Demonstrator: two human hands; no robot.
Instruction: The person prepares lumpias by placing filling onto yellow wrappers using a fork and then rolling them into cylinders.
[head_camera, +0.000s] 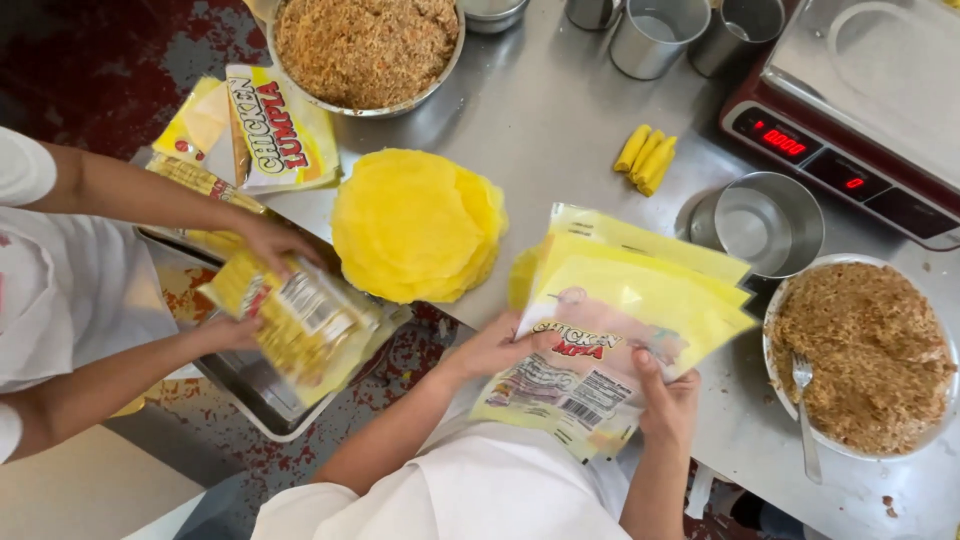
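Observation:
My left hand (495, 348) and my right hand (668, 400) both hold a fanned stack of flat yellow printed pouches (620, 310) at the near edge of the steel table (560, 110). The left hand grips the stack's lower left side. The right hand pinches its bottom right corner, thumb on top. The pouches look empty and spread out toward the far right. A round pile of thin yellow wrappers (410, 225) lies just left of the pouches.
On the left, a co-worker's hands (270, 240) hold a filled yellow pack (295, 325) over a metal tray (250, 385). There are bowls of brown filling at the top (440, 80) and right (775, 310), a fork (803, 400), yellow rolls (647, 157), metal cups (655, 35), and a scale (850, 100).

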